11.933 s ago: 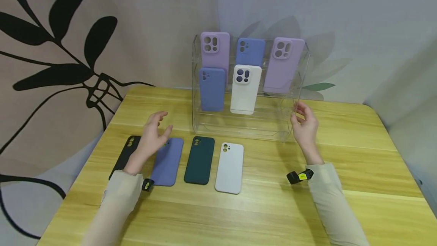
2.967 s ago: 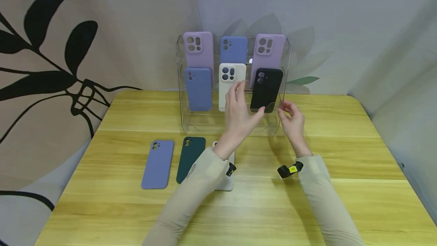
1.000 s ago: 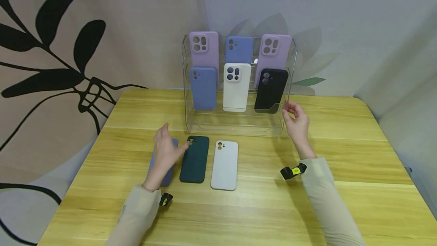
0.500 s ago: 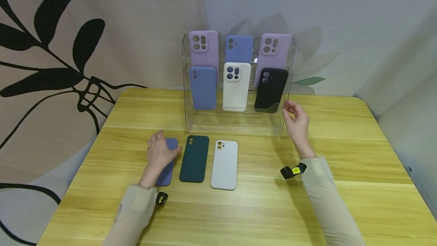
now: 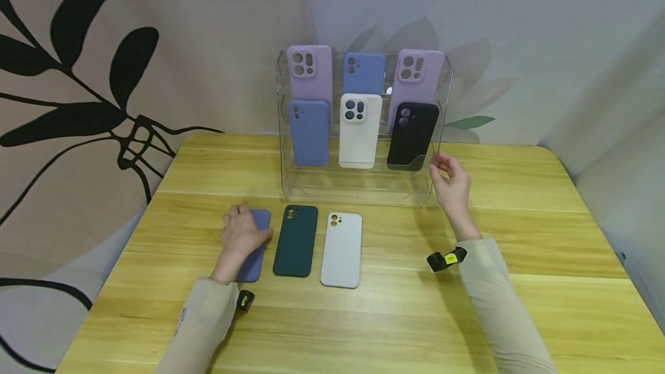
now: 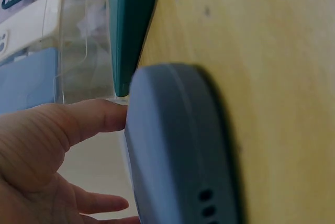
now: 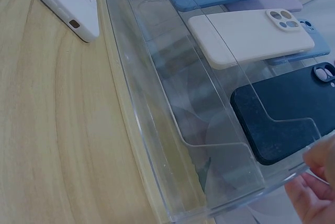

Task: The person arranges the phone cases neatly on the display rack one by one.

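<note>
Purple-blue phone case, head view: lies on the table [image 5: 400, 328], leftmost of three loose cases [image 5: 253, 264].
Left hand, head view: arched over this case [image 5: 240, 238], thumb at the right edge, fingers toward the far left corner, pinching across the width; edges likely offer the best hold on so thin a part.
Dark green case [image 5: 295, 241] and loose white case [image 5: 341, 251]: lie to the right with gaps, probably leaving finger room.
Clear rack [image 5: 358, 194]: stands on the far side; its cases lean back, presumably so each shows.
Left hand, left wrist view: thumb touches the case; some fingertips hidden behind it.
Right hand, right wrist view: pinches the rack's right wall beside the black case [image 7: 285, 111], likely for steadiness [image 7: 314, 182].
</note>
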`<state>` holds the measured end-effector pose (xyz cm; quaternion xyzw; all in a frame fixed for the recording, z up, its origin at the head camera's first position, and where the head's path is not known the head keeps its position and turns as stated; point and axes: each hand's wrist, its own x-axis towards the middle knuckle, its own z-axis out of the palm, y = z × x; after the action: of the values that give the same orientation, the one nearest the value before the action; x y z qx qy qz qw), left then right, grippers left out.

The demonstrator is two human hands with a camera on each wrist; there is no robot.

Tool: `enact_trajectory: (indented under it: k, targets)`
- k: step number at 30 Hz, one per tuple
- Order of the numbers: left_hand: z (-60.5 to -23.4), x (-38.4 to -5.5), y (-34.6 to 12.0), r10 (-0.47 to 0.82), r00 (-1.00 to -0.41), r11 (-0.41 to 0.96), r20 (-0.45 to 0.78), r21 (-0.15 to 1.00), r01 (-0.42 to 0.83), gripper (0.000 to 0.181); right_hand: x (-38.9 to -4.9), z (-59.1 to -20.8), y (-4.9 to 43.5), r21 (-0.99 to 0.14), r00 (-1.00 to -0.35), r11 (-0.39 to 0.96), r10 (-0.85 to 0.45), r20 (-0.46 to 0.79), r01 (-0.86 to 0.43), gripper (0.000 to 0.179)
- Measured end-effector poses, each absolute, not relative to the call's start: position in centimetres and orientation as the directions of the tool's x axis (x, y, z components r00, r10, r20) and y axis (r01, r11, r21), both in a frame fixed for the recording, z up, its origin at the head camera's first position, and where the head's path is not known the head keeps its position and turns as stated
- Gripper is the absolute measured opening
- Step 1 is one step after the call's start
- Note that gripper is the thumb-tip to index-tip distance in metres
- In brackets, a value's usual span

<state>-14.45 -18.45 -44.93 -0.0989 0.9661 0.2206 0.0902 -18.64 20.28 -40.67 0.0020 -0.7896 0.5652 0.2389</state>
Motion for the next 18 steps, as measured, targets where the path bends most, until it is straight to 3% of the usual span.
enact_trajectory:
  k: [18]
  targets:
    - [-45.0, -14.5, -18.5, -0.155, -0.971, 0.877, -0.182, 0.427, -0.22, 0.084, -20.3, -43.5, 21.7, -0.897, -0.883, 0.339, 0.274, 0.382, -0.284, 0.023]
